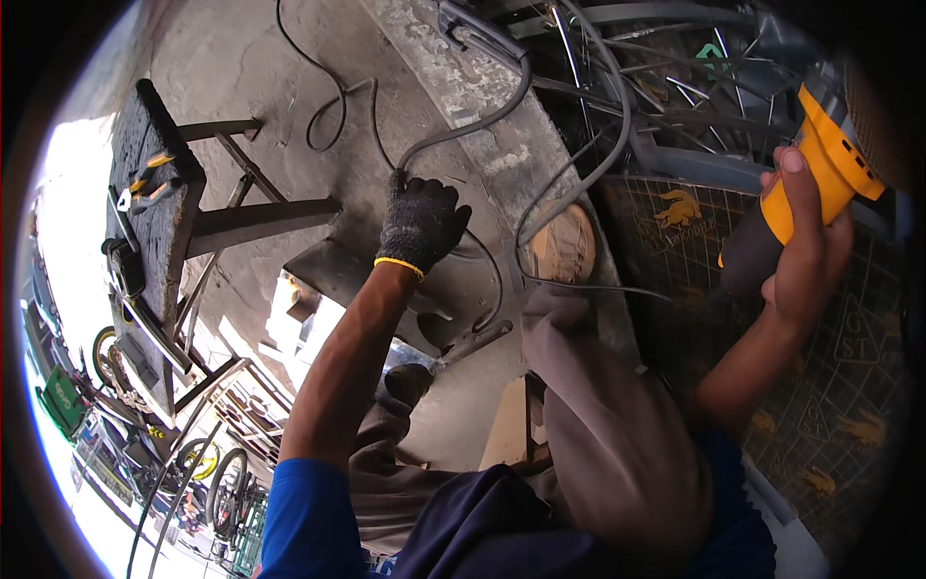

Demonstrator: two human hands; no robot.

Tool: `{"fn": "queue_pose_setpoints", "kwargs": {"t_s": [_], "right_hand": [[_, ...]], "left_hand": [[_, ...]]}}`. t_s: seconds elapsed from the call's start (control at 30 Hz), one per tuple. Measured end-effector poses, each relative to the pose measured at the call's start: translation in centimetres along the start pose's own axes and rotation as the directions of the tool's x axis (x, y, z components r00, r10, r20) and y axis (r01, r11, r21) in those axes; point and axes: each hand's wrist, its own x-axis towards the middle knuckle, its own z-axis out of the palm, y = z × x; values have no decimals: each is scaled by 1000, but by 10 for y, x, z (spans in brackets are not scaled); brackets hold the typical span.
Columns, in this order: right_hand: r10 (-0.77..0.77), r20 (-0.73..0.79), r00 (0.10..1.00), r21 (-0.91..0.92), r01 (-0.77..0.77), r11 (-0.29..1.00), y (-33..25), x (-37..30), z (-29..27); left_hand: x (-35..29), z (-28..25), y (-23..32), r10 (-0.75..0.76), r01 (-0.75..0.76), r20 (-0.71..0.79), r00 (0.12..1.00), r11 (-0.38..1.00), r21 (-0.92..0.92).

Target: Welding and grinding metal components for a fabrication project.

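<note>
Yellow-and-black handheld power tool with a rounded body (831,164) — located at the right of the view, over a black panel with gold figures and pale grid lines (820,396). Held firmly in the bare right grip (815,236), with thumb and fingers wrapped around the body. Dark-grey-gloved left grip with a yellow cuff (420,227): narrow, curled closed at a dark grey flexible cable (463,133). Cannot tell the number of strands inside the fist.

Progress, as judged from the present layout:

Done: tool in hand; cable taken up in the opposite grip.

Not done: no contact between tool and any workpiece; no tidy lay of the cable. Loosely looped on the grey concrete floor (241,77), with a thin length running past a tan shoe (564,241) toward the tool. Cannot confirm a connection there — too blurred. Cannot tell whether running or switched off.

Untouched: orange-and-black-handled pliers (157,199) on the worn, dark wooden counter (188,125) at left; dark metal bars (694,164) heaped at upper right.

Probable stage: early, with cable handling under way and tool use outstanding.
</note>
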Motion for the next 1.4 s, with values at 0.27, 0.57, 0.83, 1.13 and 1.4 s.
{"fn": "queue_pose_setpoints", "kwargs": {"t_s": [0.27, 0.57, 0.83, 1.13, 1.4], "right_hand": [[309, 187, 933, 115, -333, 936, 26, -19, 20], [361, 311, 879, 0, -380, 925, 50, -29, 35], [423, 413, 807, -19, -456, 890, 84, -18, 53], [338, 677, 653, -132, -344, 929, 152, -25, 164], [31, 686, 727, -230, 177, 957, 166, 6, 255]], "left_hand": [[86, -30, 10, -348, 218, -136, 927, 799, -560], [162, -35, 31, -356, 299, 48, 933, 695, -654], [83, -98, -24, -422, -92, -133, 897, 115, -989], [-49, -159, -10, -478, -262, -284, 831, 113, -958], [-119, -175, 12, -495, -245, -220, 841, 13, -969]]}}
